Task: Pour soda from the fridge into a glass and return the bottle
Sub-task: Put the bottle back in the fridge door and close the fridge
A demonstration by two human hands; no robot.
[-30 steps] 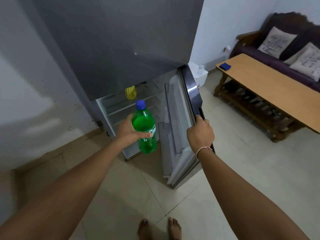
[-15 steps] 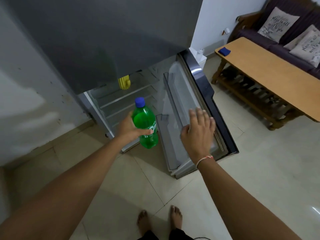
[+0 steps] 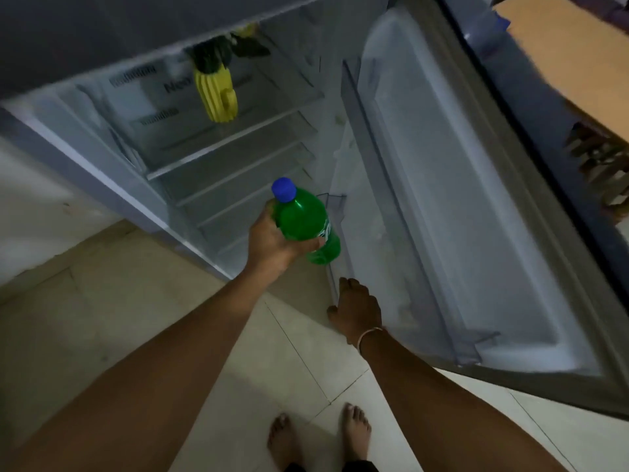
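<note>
**Bottle held at the open fridge**

Before the open fridge [image 3: 204, 158], a person stands barefoot on a floor [image 3: 136, 318] of pale square tiles with thin dark joints. The left hand [image 3: 272, 241] has its grip wrapped round the middle of a green soda bottle [image 3: 303, 219], thumb across the front near the label. The bottle has a blue cap [image 3: 283, 189] and is held in the air, tilted a little, just in front of the lower shelves and beside the hinge edge of the door.

The right hand [image 3: 357, 310] reaches down to the near corner of the door's lower bin [image 3: 401, 233], fingers pointing forward and touching its clear front edge; whether that grip is curled round the rim or only resting against it I cannot tell (the picture is soft there). A thin light band sits on that wrist.

The fridge door [image 3: 476, 199] is swung wide to the right, its white inner lining and long clear rail facing up toward the camera. Inside, several clear shelves step downward, and a yellow ridged object [image 3: 218, 97] hangs near the top with something dark and leafy above it. At the upper right, a corner of a wooden desk [image 3: 561, 46] shows past the door's dark outer edge. A pale wall [image 3: 41, 199] meets the floor at the left.
</note>
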